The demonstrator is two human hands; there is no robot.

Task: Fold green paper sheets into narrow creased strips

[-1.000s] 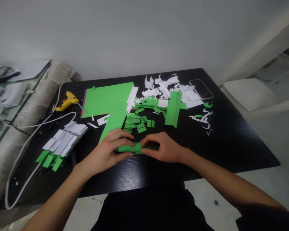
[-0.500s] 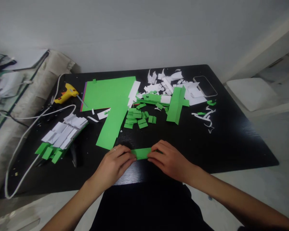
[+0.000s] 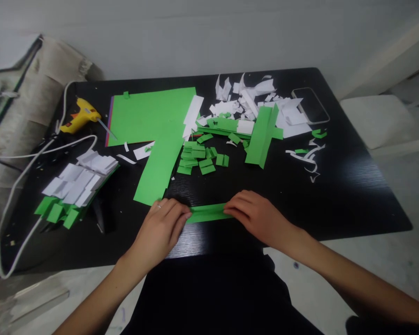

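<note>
A narrow green paper strip [image 3: 206,213] lies at the near edge of the black table, with a crease along its length. My left hand [image 3: 164,223] pinches its left end between thumb and fingers. On its right end my right hand [image 3: 253,214] is closed, fingertips pressed together on the paper. Just beyond my left hand lies a wider green paper strip [image 3: 160,163]. Several small folded green paper pieces [image 3: 192,156] sit past the held strip, and a creased green strip [image 3: 261,137] lies beyond my right hand.
A yellow glue gun [image 3: 82,115] with a white cord [image 3: 7,204] rests at the left. Nearer is a bundle of folded white and green pieces [image 3: 73,181]. Green sheets [image 3: 143,116], white paper scraps [image 3: 254,93] and a phone [image 3: 310,106] lie farther back on the table [image 3: 352,195].
My hands have moved farther apart along the green strip, so more of it shows between them, with a lengthwise crease visible. The camera view has shifted slightly.
</note>
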